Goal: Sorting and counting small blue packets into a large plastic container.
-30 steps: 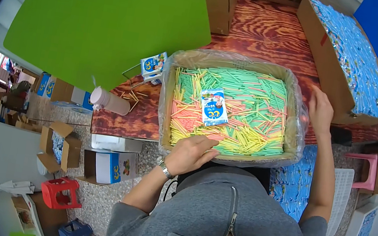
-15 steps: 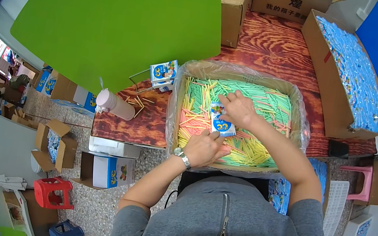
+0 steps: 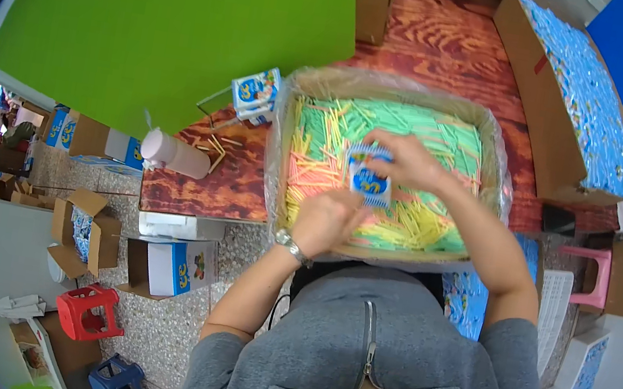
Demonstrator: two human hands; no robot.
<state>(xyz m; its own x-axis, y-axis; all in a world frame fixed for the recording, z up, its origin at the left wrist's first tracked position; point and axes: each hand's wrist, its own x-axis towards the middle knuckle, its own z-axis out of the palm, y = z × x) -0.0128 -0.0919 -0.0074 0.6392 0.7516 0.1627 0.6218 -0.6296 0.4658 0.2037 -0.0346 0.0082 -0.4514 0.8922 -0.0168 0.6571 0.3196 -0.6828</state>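
Note:
A small blue-and-white printed packet (image 3: 369,182) is held above a large carton (image 3: 274,180) lined with clear plastic. The carton holds many thin candy-like sticks (image 3: 424,227) in green, yellow, pink and orange. My right hand (image 3: 405,160) grips the packet's upper right side with bent fingers. At its lower left edge, my left hand (image 3: 326,220), wearing a metal wristwatch, pinches the packet; those fingers are slightly blurred. Left of the carton, similar packets (image 3: 254,93) rest on a small wire stand (image 3: 213,104).
A pale pink bottle (image 3: 175,154) and a few loose sticks lie left of the carton on the red wood-patterned table (image 3: 204,200). A green board (image 3: 176,18) spreads at the back left. A long box of blue wrapped pieces (image 3: 579,98) stands at the right.
The packet has been raised from the sticks and tilted a little, with both hands on it. My view has shifted, so the table sits higher in the picture.

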